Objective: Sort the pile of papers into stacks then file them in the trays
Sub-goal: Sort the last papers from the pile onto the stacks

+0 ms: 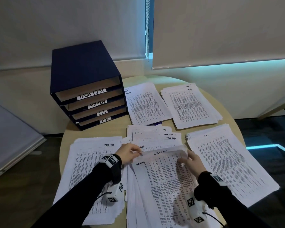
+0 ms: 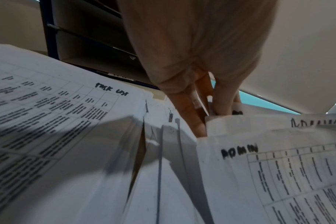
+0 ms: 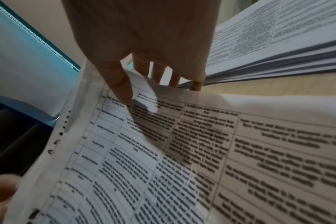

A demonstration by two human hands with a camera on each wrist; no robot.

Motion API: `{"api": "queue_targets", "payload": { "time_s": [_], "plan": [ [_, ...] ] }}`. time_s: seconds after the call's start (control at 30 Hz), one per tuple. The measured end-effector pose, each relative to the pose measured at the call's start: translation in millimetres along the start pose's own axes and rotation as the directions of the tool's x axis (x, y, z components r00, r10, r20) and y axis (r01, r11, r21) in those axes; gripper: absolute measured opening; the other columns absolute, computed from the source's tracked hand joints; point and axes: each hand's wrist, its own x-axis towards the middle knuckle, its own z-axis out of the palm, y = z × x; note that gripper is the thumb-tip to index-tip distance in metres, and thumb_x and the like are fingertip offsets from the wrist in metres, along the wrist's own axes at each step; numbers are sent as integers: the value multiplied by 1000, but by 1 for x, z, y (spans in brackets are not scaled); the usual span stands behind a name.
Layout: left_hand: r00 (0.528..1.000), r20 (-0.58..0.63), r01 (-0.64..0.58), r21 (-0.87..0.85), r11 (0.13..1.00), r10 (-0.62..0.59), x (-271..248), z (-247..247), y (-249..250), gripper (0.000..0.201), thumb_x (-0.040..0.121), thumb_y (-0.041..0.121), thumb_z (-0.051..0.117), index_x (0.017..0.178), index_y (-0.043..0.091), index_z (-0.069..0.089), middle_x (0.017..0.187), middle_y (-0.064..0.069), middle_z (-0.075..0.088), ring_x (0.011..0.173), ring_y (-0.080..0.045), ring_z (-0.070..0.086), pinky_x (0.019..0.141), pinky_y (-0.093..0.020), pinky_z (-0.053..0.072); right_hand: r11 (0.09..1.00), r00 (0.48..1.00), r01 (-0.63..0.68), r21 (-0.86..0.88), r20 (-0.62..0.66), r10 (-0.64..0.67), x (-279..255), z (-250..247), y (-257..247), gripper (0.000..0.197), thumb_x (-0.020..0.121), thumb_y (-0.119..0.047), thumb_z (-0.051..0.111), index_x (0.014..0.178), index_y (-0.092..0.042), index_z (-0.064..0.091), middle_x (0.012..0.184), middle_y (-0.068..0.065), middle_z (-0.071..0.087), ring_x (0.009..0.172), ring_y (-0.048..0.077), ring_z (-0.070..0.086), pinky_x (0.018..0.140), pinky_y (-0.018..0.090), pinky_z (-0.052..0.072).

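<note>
Sorting well along: four stacks out, trays (image 1: 89,89) upper left unfilled, central pile (image 1: 155,186) remains; left hand (image 1: 127,153) and right hand (image 1: 192,162) fingers pinch an ADMIN sheet (image 1: 161,156).

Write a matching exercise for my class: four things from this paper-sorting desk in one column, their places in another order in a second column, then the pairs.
1. TASK LIST tray
2. H.R. tray
3. ADMIN sheet
4. task list stack

a. bottom slot of the blue file box
b. held up by the left hand and right hand
c. top slot of the box
d. flat on the table, under the left forearm

Pairs: 1-c, 2-a, 3-b, 4-d
</note>
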Motion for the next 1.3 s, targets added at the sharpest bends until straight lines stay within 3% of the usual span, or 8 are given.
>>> {"api": "queue_targets", "payload": {
  "time_s": [0.13, 0.27, 0.53, 0.7, 0.87, 1.03, 1.17, 1.3],
  "plan": [
    [996, -70, 52, -8, 999, -53, 2, 2, 2, 23, 98, 12, 47, 115, 17, 62, 114, 3, 56, 91, -22, 61, 69, -24, 52, 995, 998, 54, -85, -30, -57, 3, 3, 8, 22, 81, -14, 67, 96, -1, 59, 94, 28, 63, 78, 30, 60, 82, 50, 50],
    [979, -192, 112, 236, 965, -67, 12, 6, -2, 27, 96, 7, 41, 119, 18, 52, 125, 0, 49, 111, -20, 55, 95, -30, 43, 995, 998, 63, -72, -8, -63, 0, 2, 9, 30, 86, -17, 66, 111, -4, 58, 103, 18, 66, 97, 34, 62, 90, 48, 50],
    [955, -295, 111, 256, 960, -32, 12, 6, 4, 5, 87, 23, 66, 87, 19, 62, 85, 5, 59, 84, -18, 60, 74, -30, 50, 997, 996, 60, -42, -68, -62, -9, -5, 6, 46, 85, -2, 63, 120, -24, 42, 81, 8, 59, 67, 18, 53, 65, 32, 49],
    [978, -210, 6, 96, 995, 14, 5, 3, -2, 11, 93, 19, 61, 92, 20, 72, 97, 2, 66, 84, -14, 60, 75, -24, 45, 988, 993, 101, -121, -54, -108, -4, -8, 5, 5, 81, -8, 65, 78, -12, 63, 97, 14, 61, 90, 31, 58, 84, 41, 48],
    [997, 9, 71, -319, 945, -72, -8, 1, -6, 27, 94, 13, 59, 74, 27, 71, 97, -2, 68, 80, -16, 60, 84, -40, 54, 996, 998, 58, 72, -32, -56, -9, -3, -2, 16, 86, 0, 56, 92, -14, 63, 98, 0, 61, 94, 23, 56, 77, 34, 45],
    [972, 134, 232, -471, 851, -191, -7, 4, -9, 21, 94, 11, 53, 82, 18, 69, 98, -14, 62, 82, -28, 61, 84, -47, 53, 997, 999, 38, 63, -9, -38, -7, -3, 5, 7, 84, 2, 59, 89, -1, 62, 80, 12, 67, 80, 24, 58, 75, 34, 44],
    [981, -134, 137, -29, 990, -139, 5, 12, -2, 31, 94, -1, 38, 112, 13, 58, 121, -3, 50, 109, -13, 53, 96, -23, 41, 998, 998, 53, 36, 19, -53, -14, -4, 7, 3, 84, -3, 59, 85, -1, 57, 80, 17, 67, 79, 23, 58, 80, 37, 45],
    [993, -102, 85, 197, 977, -66, 11, 18, -4, 21, 95, 9, 46, 112, 17, 56, 118, 1, 46, 111, -13, 51, 98, -25, 40, 996, 996, 80, 34, 32, -81, -21, -8, 10, 19, 82, 7, 54, 69, -7, 52, 62, -2, 57, 69, 18, 50, 70, 31, 38]
  ]
}}
